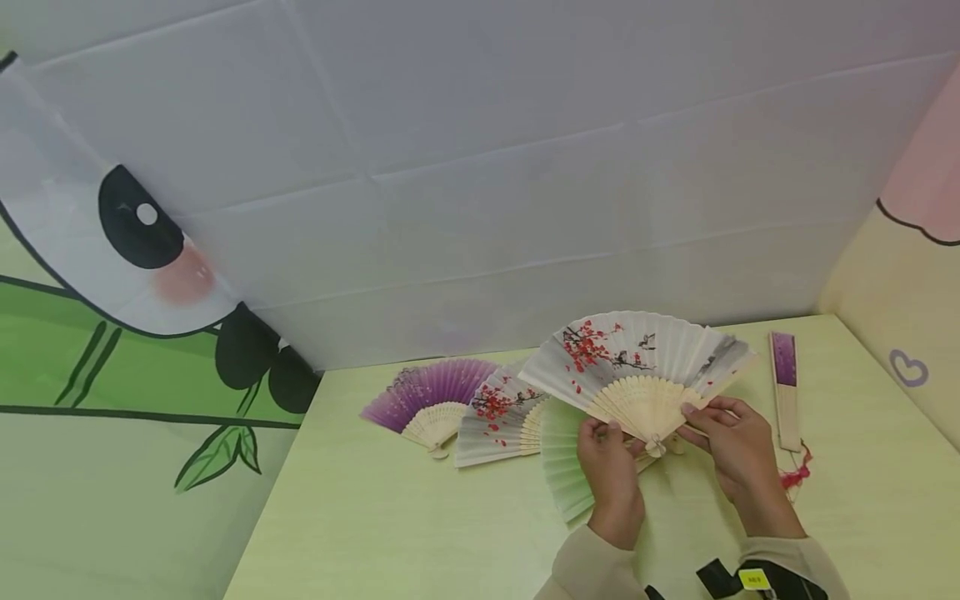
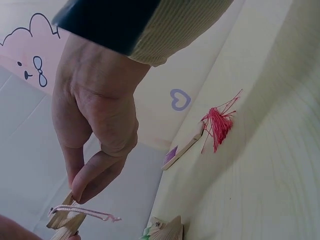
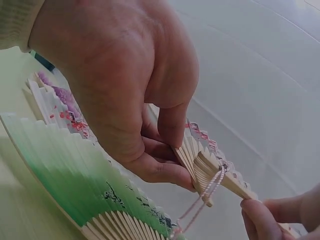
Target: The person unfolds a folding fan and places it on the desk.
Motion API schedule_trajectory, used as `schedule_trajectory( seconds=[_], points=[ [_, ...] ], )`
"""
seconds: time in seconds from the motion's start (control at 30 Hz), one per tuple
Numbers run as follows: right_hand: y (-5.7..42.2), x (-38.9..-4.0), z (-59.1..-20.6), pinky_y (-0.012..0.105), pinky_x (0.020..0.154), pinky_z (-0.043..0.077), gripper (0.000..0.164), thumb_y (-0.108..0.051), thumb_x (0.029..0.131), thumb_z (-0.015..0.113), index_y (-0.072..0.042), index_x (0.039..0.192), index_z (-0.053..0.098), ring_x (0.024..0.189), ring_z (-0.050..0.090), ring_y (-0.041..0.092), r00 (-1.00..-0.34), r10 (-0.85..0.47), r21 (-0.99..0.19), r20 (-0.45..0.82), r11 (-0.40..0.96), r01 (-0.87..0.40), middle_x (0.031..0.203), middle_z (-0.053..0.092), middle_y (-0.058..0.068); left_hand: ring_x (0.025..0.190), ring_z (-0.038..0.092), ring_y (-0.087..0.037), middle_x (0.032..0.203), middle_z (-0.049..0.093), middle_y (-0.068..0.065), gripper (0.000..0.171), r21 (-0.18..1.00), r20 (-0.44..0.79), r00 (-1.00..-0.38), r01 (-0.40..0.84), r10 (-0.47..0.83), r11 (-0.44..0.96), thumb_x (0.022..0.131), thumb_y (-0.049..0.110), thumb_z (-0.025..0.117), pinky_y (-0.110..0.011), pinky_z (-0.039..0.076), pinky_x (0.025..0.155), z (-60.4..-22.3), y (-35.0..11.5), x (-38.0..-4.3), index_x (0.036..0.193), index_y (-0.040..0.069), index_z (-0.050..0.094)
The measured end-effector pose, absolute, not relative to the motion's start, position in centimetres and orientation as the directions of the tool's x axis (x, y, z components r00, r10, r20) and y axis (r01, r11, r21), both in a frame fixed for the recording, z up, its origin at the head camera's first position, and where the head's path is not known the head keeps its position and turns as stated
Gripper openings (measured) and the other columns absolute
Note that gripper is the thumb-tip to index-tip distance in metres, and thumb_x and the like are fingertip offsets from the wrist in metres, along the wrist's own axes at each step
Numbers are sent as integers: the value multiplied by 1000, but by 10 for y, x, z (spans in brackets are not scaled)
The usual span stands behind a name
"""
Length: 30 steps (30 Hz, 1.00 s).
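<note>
A spread white hand fan (image 1: pixel 630 358), printed with red blossoms and dark branches, is held up above the table in both hands. On its left side my left hand (image 1: pixel 613 475) pinches the ribs near the base. My right hand (image 1: pixel 738 450) grips the right outer rib between thumb and fingers. At the pivot, a pale cord loop (image 3: pixel 216 182) hangs in the right wrist view. Beneath the left hand, partly hidden by it and the held fan, lies an opened green hand fan (image 1: pixel 562 462).
Left of the green fan, another white blossom fan (image 1: pixel 495 417) lies spread, beside an opened purple fan (image 1: pixel 442 396). A folded purple fan (image 1: pixel 785 392) with a red tassel (image 1: pixel 798 471) lies at the right. The pale table (image 1: pixel 360 525) meets a white back wall.
</note>
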State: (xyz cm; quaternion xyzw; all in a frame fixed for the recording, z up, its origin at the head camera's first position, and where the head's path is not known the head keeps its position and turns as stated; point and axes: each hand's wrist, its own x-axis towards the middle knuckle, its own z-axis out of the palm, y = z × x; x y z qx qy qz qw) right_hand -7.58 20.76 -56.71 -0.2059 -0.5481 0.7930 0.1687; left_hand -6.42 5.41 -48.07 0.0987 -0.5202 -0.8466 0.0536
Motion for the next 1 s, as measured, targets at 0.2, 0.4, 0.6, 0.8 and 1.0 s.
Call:
schedule_trajectory(
  seconds=[0.2, 0.4, 0.6, 0.8, 1.0],
  points=[
    [188, -60, -518, 36, 69, 54, 40, -14, 80, 73, -3, 104, 44, 80, 66, 20, -874, 459, -931, -161, -365, -21, 87, 59, 10, 71, 52, -21, 85, 49, -13, 8, 886, -125, -966, -7, -225, -463, 91, -3, 46, -33, 51, 59, -479, 51, -65, 98, -6, 49],
    [191, -71, -544, 38, 71, 53, 53, -22, 72, 81, -3, 104, 43, 80, 66, 22, -870, 467, -912, -158, -407, -53, 87, 56, 8, 73, 53, -21, 87, 50, -13, 8, 881, -133, -963, -6, -235, -473, 92, -2, 46, -34, 51, 61, -477, 47, -65, 98, -6, 49],
    [187, -73, -547, 40, 73, 52, 51, -19, 72, 80, -3, 102, 42, 78, 65, 21, -882, 450, -897, -138, -434, -81, 83, 54, 6, 76, 50, -21, 90, 48, -13, 8, 870, -140, -961, -5, -239, -493, 93, -1, 44, -33, 51, 63, -472, 42, -65, 100, -6, 46],
    [166, -61, -497, 35, 73, 53, 38, -10, 79, 74, -2, 99, 43, 77, 64, 16, -877, 453, -900, -157, -432, -63, 81, 54, 5, 80, 50, -21, 91, 47, -13, 7, 874, -153, -958, -17, -242, -485, 94, 0, 44, -33, 51, 66, -469, 40, -68, 100, -4, 47],
    [159, -60, -490, 36, 73, 54, 35, -9, 81, 72, 0, 100, 43, 77, 64, 17, -882, 452, -893, -131, -441, -94, 83, 54, 6, 80, 50, -22, 92, 47, -13, 8, 886, -146, -956, -11, -256, -464, 95, 1, 44, -33, 51, 65, -467, 36, -70, 101, -3, 47]
  ],
)
